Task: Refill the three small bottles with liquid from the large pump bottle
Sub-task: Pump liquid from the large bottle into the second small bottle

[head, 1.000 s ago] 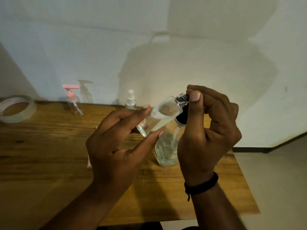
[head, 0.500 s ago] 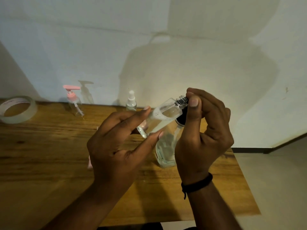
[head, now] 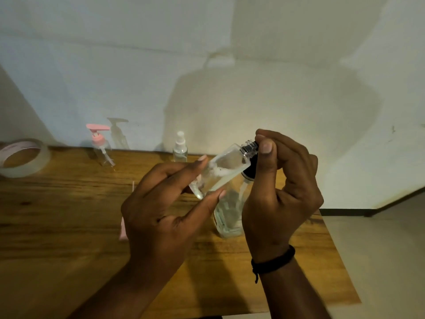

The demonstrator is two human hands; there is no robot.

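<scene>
At the frame's centre, a tilted small bottle (head: 226, 168) is held between the thumb and fingers of the left hand (head: 161, 210). Its metal neck (head: 250, 148) is pinched by the right hand (head: 279, 194), above the pump bottle (head: 227, 215) on the bench (head: 57, 215).

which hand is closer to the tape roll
Left. The left hand holds the small bottle at mid-table, on the side toward the tape roll at the far left edge. The right hand is farther right, at the bottle's neck.
</scene>
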